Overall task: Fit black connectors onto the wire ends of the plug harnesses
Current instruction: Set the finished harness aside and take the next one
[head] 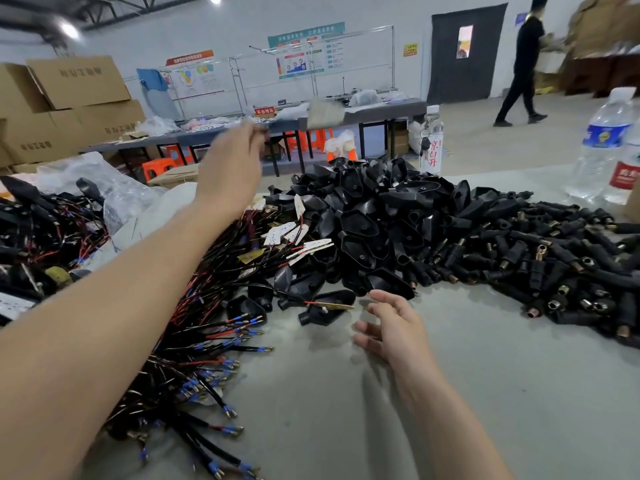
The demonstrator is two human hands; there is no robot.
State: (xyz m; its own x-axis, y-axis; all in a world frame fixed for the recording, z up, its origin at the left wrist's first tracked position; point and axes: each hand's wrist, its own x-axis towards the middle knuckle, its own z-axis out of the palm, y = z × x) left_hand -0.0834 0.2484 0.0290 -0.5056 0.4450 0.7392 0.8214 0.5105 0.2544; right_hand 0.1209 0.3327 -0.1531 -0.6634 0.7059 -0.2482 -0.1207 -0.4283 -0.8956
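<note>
harness wire ends (214,368) piled at 7 o'clock. right hand (391,327) centre, fingers loosely spread, empty, beside a lone harness (322,306). black connectors (554,265) heaped at 3 o'clock. left hand (232,168) raised at 11, blurred, grip unreadable.

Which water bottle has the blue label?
The big clear plastic bottle between the other two. The slim bottle behind the black plastic shells has red writing; the rightmost bottle has a red label.
</note>
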